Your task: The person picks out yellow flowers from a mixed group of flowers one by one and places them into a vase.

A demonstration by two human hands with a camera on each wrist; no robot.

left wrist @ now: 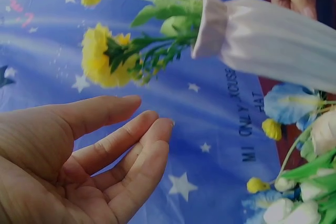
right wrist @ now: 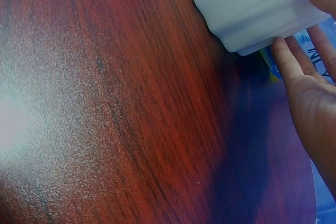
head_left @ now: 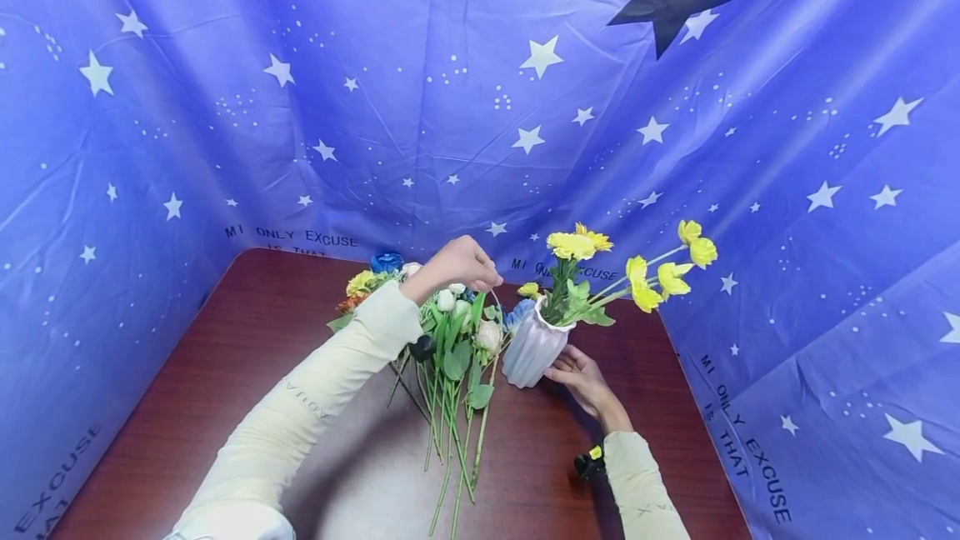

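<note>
A pale ribbed vase (head_left: 534, 347) stands on the table right of centre, holding several yellow flowers (head_left: 573, 246) with green leaves. My right hand (head_left: 585, 377) holds the lower right side of the vase; in the right wrist view its thumb lies on the near face of the white vase (right wrist: 257, 11) and its fingers reach behind. My left hand (left wrist: 100, 161) is beside the vase mouth, above the loose flowers, with fingers bent loosely and nothing between them. Below it lies a pile of cut flowers, including a cream rose (head_left: 489, 335), white buds and long green stems (head_left: 450, 432).
Blue flowers (left wrist: 291, 103) lie close to the vase. A blue rose (head_left: 387, 262) and yellow and orange blooms lie at the pile's back left. The dark red wooden table (head_left: 225, 357) is bordered by a blue star-patterned cloth (head_left: 450, 123). A black wrist device (head_left: 588, 463) sits by the right sleeve.
</note>
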